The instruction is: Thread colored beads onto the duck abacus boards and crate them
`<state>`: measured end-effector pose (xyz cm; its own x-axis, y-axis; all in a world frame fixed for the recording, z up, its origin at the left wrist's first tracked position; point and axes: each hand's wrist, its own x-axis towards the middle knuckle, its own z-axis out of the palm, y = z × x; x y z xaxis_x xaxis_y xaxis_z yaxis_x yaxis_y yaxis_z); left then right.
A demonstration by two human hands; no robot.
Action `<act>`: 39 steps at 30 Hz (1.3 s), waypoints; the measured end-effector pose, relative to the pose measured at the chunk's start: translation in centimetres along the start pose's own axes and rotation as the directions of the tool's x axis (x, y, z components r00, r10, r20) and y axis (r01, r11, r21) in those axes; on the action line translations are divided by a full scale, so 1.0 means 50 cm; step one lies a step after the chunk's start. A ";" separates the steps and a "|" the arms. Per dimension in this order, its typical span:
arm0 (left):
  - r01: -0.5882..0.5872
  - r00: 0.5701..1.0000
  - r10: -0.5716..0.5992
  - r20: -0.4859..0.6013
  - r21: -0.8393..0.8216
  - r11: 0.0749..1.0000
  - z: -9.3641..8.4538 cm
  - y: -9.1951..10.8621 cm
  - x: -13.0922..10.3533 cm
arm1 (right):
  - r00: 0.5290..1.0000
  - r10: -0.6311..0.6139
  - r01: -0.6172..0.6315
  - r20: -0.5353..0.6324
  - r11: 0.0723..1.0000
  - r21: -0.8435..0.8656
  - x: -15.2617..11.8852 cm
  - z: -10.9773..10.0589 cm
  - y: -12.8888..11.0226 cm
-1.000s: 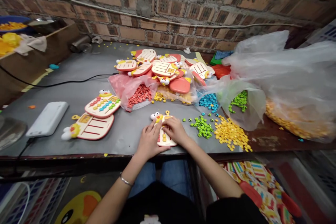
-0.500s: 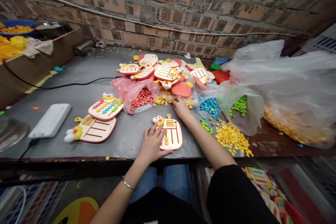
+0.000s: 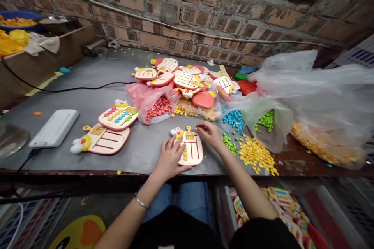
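A cream duck-headed toy board (image 3: pixel 193 151) with red edging and long slots lies flat before me. Yellow beads sit in one of its slots. My left hand (image 3: pixel 169 157) grips the board's left side, its fingers by the duck head and its thumb along the lower edge; it hides part of the slots. My right hand (image 3: pixel 212 135) is just off the board's upper right corner, fingertips pinched on what looks like a small yellow bead (image 3: pixel 197 128). Behind it, more yellow beads (image 3: pixel 179 111) spill from a clear bag.
Two more boards (image 3: pixel 109 140) overlap at left, near a white power bank (image 3: pixel 55 129). Boards are heaped (image 3: pixel 187 81) at the back. Red beads (image 3: pixel 159 109), blue beads (image 3: pixel 233 120), green beads (image 3: pixel 230 144) and yellow pieces (image 3: pixel 257 153) lie around. A large plastic bag (image 3: pixel 327 101) stands right.
My right hand has drawn back from the yellow beads by the bag toward the board's upper right corner. My left hand stays on the board.
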<state>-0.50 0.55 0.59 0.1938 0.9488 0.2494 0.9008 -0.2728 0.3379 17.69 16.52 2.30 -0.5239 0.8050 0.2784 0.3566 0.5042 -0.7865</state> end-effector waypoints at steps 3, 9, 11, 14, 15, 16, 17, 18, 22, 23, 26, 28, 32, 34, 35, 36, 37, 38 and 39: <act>-0.004 1.000 0.004 -0.002 0.007 1.000 -0.002 0.002 0.001 | 1.000 0.011 -0.010 -0.017 0.999 0.036 -0.040 -0.001 -0.021; -0.009 1.000 0.009 0.004 0.022 1.000 -0.003 0.001 0.000 | 1.000 -0.001 0.001 0.026 1.000 0.018 -0.057 0.002 -0.026; -0.009 1.000 0.009 0.000 0.021 1.000 -0.001 0.001 0.000 | 0.997 -0.046 0.052 0.060 0.993 -0.110 -0.055 0.009 -0.021; -0.003 1.000 0.003 -0.005 0.015 1.000 0.001 0.001 0.001 | 0.992 -0.106 0.120 0.064 0.952 -0.283 -0.052 0.025 -0.013; 0.002 1.000 -0.002 -0.006 0.012 1.000 0.001 0.001 0.001 | 0.992 -0.118 0.128 0.050 0.942 -0.310 -0.052 0.029 -0.010; 0.007 1.000 -0.007 -0.005 0.010 1.000 0.001 0.001 0.001 | 0.991 -0.126 0.131 0.036 0.937 -0.324 -0.053 0.032 -0.008; 0.013 1.000 -0.013 -0.002 0.010 1.000 0.002 0.001 0.001 | 0.991 -0.132 0.132 0.023 0.937 -0.325 -0.055 0.033 -0.007; 0.018 1.000 -0.018 0.001 0.010 1.000 0.002 0.001 0.001 | 0.991 -0.135 0.133 0.015 0.940 -0.313 -0.059 0.031 -0.006; 0.037 0.999 -0.037 0.015 0.002 0.999 0.003 0.000 0.002 | 0.989 -0.126 0.138 0.073 0.973 -0.187 -0.082 0.017 -0.009; 0.040 0.999 -0.040 0.017 -0.005 0.999 0.004 -0.001 0.003 | 0.989 -0.122 0.134 0.086 0.979 -0.153 -0.087 0.016 -0.010; 0.045 0.999 -0.044 0.025 -0.025 0.999 0.006 -0.003 0.003 | 0.989 -0.116 0.125 0.095 0.988 -0.096 -0.087 0.032 -0.020; 0.044 0.999 -0.043 0.025 -0.031 0.999 0.008 -0.005 0.002 | 0.987 -0.120 0.129 0.106 0.989 -0.078 -0.078 0.054 -0.032; 0.045 0.999 -0.045 0.014 -0.010 0.999 0.009 -0.006 0.000 | 0.968 -0.100 0.090 0.229 0.994 0.055 -0.060 0.071 -0.058; 0.036 0.999 -0.036 0.013 0.003 0.999 0.008 -0.006 0.000 | 0.951 -0.064 0.014 0.304 0.986 0.164 -0.061 0.049 -0.060; 0.027 1.000 -0.027 0.012 0.009 1.000 0.008 -0.006 0.001 | 0.953 -0.037 -0.022 0.301 0.982 0.189 -0.063 0.030 -0.055; 0.018 1.000 -0.018 0.010 0.014 1.000 0.007 -0.006 0.001 | 0.967 -0.002 -0.046 0.255 0.982 0.182 -0.065 0.008 -0.046; 0.010 1.000 -0.010 0.007 0.018 1.000 0.007 -0.006 0.002 | 0.986 0.035 -0.058 0.165 0.989 0.134 -0.068 -0.018 -0.034; 0.004 1.000 -0.004 0.003 0.022 1.000 0.006 -0.006 0.002 | 0.997 0.065 -0.067 0.042 0.997 0.045 -0.070 -0.045 -0.017; 0.000 1.000 0.000 0.000 0.024 1.000 0.006 -0.006 0.002 | 0.993 0.081 -0.088 -0.090 0.993 -0.075 -0.072 -0.072 0.002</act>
<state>-0.63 0.80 0.22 0.1941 0.9488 0.2491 0.9098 -0.2691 0.3159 22.40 14.83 3.19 -0.4212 0.8682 0.2622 0.4586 0.4533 -0.7643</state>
